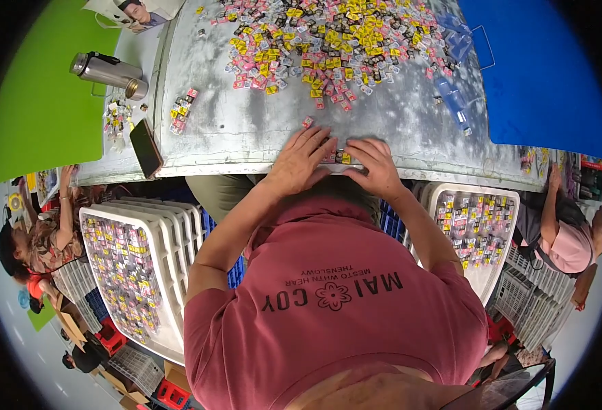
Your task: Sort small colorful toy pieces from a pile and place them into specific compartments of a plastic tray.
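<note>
At the table's front edge, a short row of small coloured packs (342, 157) lies between my two hands. My left hand (299, 161) covers the left end of the row, its fingers bent over the packs. At the right end, my right hand (376, 165) has its thumb and fingers around the packs. A single pink pack (308, 121) lies just beyond my left fingertips. Farther back spreads a large loose pile of pink, yellow, black and white packs (328, 51). My fingers partly hide the row.
A small cluster of packs (183, 111), a phone (145, 149) and a steel flask (106, 70) are on the left. Clear plastic pieces (453, 104) lie on the right. Pack-filled white trays stand beside me, left (168, 273) and right (502, 273). Other people work at both sides.
</note>
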Demonstrator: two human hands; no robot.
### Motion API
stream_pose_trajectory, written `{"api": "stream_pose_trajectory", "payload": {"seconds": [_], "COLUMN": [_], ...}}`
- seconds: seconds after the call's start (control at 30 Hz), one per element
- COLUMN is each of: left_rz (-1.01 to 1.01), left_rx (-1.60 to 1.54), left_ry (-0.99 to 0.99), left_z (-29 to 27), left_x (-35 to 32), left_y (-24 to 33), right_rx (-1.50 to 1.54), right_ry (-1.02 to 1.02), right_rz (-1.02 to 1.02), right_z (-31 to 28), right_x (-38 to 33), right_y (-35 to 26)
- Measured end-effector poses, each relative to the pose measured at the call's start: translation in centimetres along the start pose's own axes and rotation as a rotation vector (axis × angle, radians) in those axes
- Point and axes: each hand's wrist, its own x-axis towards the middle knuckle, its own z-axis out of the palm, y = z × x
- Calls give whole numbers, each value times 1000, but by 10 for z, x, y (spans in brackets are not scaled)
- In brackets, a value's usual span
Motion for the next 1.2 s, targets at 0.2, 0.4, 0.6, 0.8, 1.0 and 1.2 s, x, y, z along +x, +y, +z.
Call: {"api": "stream_pose_trajectory", "payload": {"seconds": [0.2,0.4,0.6,0.8,1.0,1.2], "left_rz": [12,-18,-126,-266,-519,-634], "left_rx": [-42,-36,-153,-53,135,355], "left_ry": [112,113,217,468,689,607], "left_z": [5,7,5,-44,-118,-125], "left_x": [4,3,0,-10,-48,-97], "left_y": [-2,4,0,-38,-135,-199], "right_rx": [51,92,101,67,62,55], "right_ry": [45,64,75,77,83,88], "right_rz": [61,78,87,62,61,51], "right_z": [1,2,3,6,6,5], "right_x": [-7,-5,-2,-5,-4,0], "right_y": [4,3,1,5,4,1]}}
